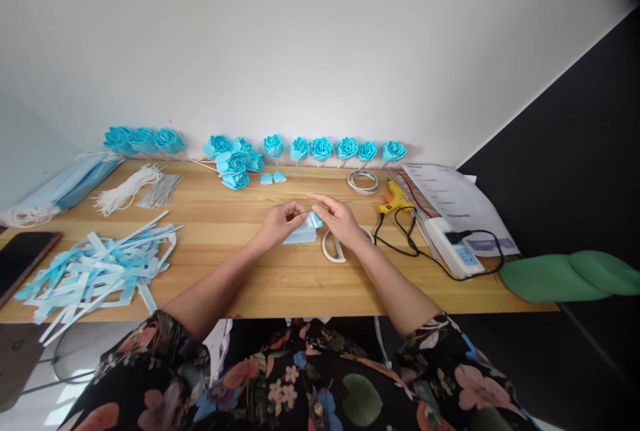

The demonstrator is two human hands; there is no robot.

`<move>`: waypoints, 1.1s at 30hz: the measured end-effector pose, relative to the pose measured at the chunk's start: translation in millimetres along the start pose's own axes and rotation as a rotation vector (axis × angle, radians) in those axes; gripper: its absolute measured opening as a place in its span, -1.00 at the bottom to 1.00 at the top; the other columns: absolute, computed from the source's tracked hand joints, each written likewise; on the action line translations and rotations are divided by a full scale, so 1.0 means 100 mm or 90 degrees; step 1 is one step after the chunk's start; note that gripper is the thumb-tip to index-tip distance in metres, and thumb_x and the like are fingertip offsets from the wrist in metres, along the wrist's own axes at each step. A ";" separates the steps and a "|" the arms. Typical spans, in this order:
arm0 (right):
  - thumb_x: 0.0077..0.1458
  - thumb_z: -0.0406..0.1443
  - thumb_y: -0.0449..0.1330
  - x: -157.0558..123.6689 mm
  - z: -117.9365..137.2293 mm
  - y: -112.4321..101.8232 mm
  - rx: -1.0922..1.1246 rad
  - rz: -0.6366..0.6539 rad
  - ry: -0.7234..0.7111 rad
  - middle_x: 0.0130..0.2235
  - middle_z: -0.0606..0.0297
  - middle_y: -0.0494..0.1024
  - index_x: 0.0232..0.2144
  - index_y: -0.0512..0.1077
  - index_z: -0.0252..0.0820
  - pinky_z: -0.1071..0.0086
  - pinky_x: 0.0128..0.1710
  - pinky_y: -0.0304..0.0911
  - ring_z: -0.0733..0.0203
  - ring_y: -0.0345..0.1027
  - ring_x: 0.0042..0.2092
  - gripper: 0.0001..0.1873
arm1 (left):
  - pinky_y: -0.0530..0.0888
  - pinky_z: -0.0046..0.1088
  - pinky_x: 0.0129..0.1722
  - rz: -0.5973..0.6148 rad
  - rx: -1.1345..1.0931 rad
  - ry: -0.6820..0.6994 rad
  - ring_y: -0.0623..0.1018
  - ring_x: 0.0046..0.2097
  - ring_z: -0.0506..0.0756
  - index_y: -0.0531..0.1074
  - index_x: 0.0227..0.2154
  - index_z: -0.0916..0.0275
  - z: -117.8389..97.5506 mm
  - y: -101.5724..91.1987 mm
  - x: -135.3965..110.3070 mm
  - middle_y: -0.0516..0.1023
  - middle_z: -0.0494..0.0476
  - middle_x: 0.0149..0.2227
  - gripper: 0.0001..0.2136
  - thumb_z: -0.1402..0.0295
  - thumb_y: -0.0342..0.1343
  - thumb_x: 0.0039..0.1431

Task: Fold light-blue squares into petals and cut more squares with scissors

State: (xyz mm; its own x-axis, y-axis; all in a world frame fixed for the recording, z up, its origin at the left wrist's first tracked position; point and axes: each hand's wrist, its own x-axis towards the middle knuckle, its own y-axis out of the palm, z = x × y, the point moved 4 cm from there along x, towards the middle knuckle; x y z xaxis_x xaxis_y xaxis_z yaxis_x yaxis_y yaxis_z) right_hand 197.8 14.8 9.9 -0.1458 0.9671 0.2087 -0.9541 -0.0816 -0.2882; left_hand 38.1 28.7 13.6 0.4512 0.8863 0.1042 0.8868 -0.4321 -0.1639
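Observation:
Between my two hands, above the middle of the wooden table, is a small blue piece of mask fabric. My left hand is closed, pinching its left edge with thumb and fingertips. On the other side, my right hand grips the same piece near its upper right, index finger stretched out above it. A flat light blue fabric sheet lies on the table just under my left hand. White-handled scissors rest beneath my right wrist, partly covered by it. Two cut blue petals lie farther back.
Blue fabric roses line the wall. A tape roll, yellow glue gun, its cord, a power strip and a green bottle are on the right. Fabric strips, masks and a phone lie left.

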 end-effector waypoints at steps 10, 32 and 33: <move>0.08 -0.16 0.23 0.02 -0.03 0.01 0.046 -0.002 -0.001 -0.47 0.43 0.36 0.03 0.46 -0.13 0.46 -0.45 0.10 0.37 0.16 -0.46 -0.55 | 0.21 -0.53 -0.49 -0.005 0.025 0.012 0.29 -0.49 -0.06 0.35 -0.51 0.28 0.01 0.01 0.01 0.36 -0.02 -0.53 -0.75 0.18 0.16 0.04; 0.08 -0.26 0.21 0.01 0.06 -0.03 0.046 -0.018 -0.030 -0.36 0.35 0.47 0.13 0.34 -0.12 0.39 -0.25 0.28 0.28 0.34 -0.32 -0.47 | 0.23 -0.53 -0.47 -0.059 0.004 0.004 0.29 -0.47 -0.05 0.36 -0.46 0.28 0.05 -0.03 0.01 0.34 -0.02 -0.51 -0.68 0.09 0.17 0.05; 0.10 -0.25 0.20 0.00 0.06 -0.02 0.039 -0.011 -0.032 -0.35 0.34 0.47 0.14 0.34 -0.12 0.39 -0.24 0.28 0.28 0.35 -0.31 -0.47 | 0.22 -0.53 -0.48 -0.064 0.006 0.003 0.28 -0.48 -0.06 0.35 -0.48 0.28 0.06 -0.03 0.01 0.32 -0.03 -0.53 -0.68 0.09 0.18 0.04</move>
State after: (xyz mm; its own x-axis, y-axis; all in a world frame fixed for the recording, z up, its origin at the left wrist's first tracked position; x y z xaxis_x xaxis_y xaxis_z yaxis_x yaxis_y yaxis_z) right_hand 198.0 13.8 16.1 -0.1404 0.9552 0.2607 -0.9706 -0.0808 -0.2268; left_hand 35.8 32.0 8.3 0.3598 0.9246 0.1251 0.9269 -0.3389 -0.1613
